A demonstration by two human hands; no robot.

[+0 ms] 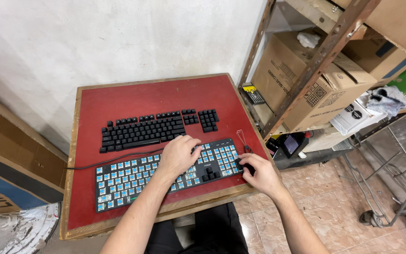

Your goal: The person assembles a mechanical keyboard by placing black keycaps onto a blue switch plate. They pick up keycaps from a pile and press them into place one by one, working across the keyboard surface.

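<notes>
Head view: my left hand [180, 155] lies flat, fingers spread, on stripped keyboard [165, 176] at near bench [132, 101] edge, steadying it. Right hand [258, 174] pinches black keycap [240, 164] at right end. Removed keycaps [158, 128] laid far, in layout order. Wire puller [242, 139] beside.

Around the red table: shelving, boxes, clutter.
Off the table's right edge, a rusty metal rack [316, 61] loaded with cardboard boxes [301, 70], a white rag [308, 39] on top of one. Beside the rack's foot, a small black device with a screen [291, 143] on the tiled floor [348, 202]. Past the table's left edge, more flat cardboard [10, 155] against the white wall [95, 42].
</notes>
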